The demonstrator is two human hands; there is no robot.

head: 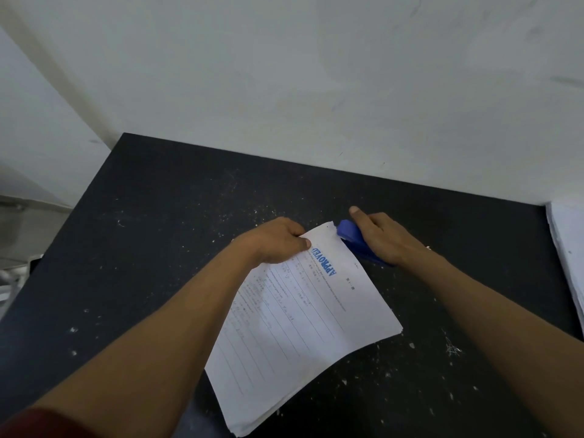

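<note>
A thin stack of printed paper sheets [303, 324], stamped "APPROVED" in blue, lies slantwise on the black table [151, 222]. My left hand [278, 243] pinches the stack's far left corner, thumb on top. A blue stapler [357, 243] sits at the stack's far right corner, its mouth over the paper's edge. My right hand [382, 237] grips the stapler from above, index finger stretched out along its far side. Most of the stapler's rear is hidden under that hand.
A pile of white paper [567, 248] lies at the table's right edge. Spent staples [452, 348] and small paper bits are scattered over the tabletop. A white wall [316, 90] runs right behind the table. The table's left edge drops off to the floor.
</note>
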